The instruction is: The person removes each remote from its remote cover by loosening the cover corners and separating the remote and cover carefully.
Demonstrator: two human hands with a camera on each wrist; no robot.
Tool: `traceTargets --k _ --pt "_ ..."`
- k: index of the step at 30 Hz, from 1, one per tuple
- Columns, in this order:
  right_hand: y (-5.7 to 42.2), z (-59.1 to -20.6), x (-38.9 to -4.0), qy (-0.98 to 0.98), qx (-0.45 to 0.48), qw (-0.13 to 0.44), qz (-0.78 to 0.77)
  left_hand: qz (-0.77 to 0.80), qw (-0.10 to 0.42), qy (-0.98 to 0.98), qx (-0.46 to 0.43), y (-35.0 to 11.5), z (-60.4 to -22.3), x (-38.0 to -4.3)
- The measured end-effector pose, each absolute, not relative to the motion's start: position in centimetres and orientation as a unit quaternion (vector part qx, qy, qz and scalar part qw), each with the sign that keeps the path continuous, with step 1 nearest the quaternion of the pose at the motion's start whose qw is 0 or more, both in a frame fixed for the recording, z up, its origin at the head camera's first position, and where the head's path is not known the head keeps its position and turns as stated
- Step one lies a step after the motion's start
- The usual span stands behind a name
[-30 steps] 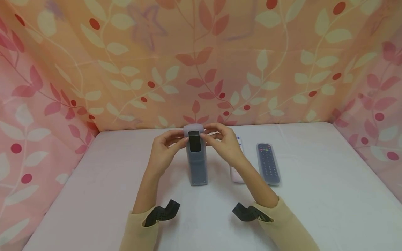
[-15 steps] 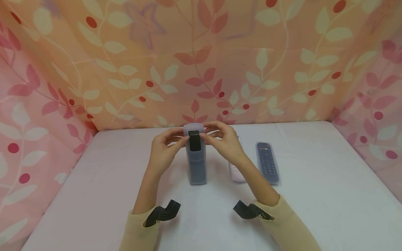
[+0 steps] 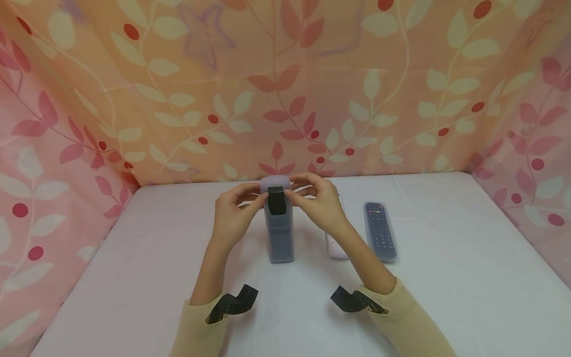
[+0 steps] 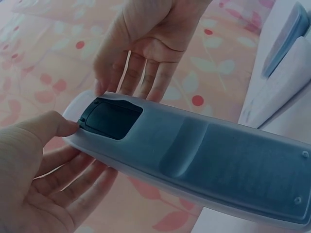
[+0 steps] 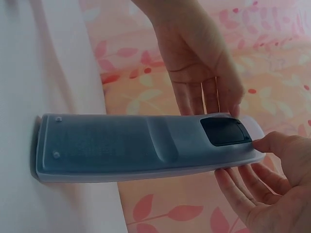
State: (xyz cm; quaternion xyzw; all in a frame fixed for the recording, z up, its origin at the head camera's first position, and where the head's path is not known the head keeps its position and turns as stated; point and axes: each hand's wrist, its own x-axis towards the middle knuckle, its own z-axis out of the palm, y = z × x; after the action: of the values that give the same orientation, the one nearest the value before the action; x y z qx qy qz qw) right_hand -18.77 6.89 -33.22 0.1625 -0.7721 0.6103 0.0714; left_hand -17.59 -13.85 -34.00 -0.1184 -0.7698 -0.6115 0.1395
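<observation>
A dark remote control point(image 3: 277, 202) stands in a translucent cover point(image 3: 280, 243), its back facing the head camera. The cover's lower end rests on the table, and its upper end, pale with no dark body behind it, is held up. Through an opening in the cover the remote's black back point(image 4: 112, 119) shows bare. My left hand point(image 3: 233, 213) pinches the cover's upper left edge, thumb tip point(image 5: 235, 110) beside the opening and fingers beneath. On the opposite edge my right hand point(image 3: 318, 203) pinches in the same manner. The remote's button side is hidden.
Right of the hands, another dark remote in a clear cover point(image 3: 380, 233) lies buttons up on the white table point(image 3: 147, 277). Between them lies a white remote point(image 3: 334, 246), partly hidden by the right forearm. A patterned curtain point(image 3: 285, 99) stands behind the table.
</observation>
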Motion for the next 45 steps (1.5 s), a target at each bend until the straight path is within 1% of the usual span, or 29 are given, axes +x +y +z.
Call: traceTargets --k 7,21,26,36,45 --pt "6.81 -33.32 -18.80 -0.770 0.166 0.085 0.611 -0.611 0.157 -0.765 -0.127 -13.73 -33.97 -17.52" --pt "6.64 -33.27 -18.80 -0.762 0.167 0.099 0.618 -0.599 0.165 -0.774 -0.124 -13.81 -33.88 -17.65" --pt "6.59 -33.34 -18.86 -0.760 0.167 0.096 0.620 -0.604 0.163 -0.772 -0.117 -13.82 -33.81 -17.60" --pt "6.72 -33.64 -18.97 -0.767 0.167 0.111 0.610 -0.612 0.156 -0.768 -0.106 -13.71 -33.69 -17.48" --pt "6.77 -33.57 -18.86 -0.763 0.168 0.105 0.616 -0.620 0.144 -0.765 -0.099 -13.72 -33.75 -17.49"
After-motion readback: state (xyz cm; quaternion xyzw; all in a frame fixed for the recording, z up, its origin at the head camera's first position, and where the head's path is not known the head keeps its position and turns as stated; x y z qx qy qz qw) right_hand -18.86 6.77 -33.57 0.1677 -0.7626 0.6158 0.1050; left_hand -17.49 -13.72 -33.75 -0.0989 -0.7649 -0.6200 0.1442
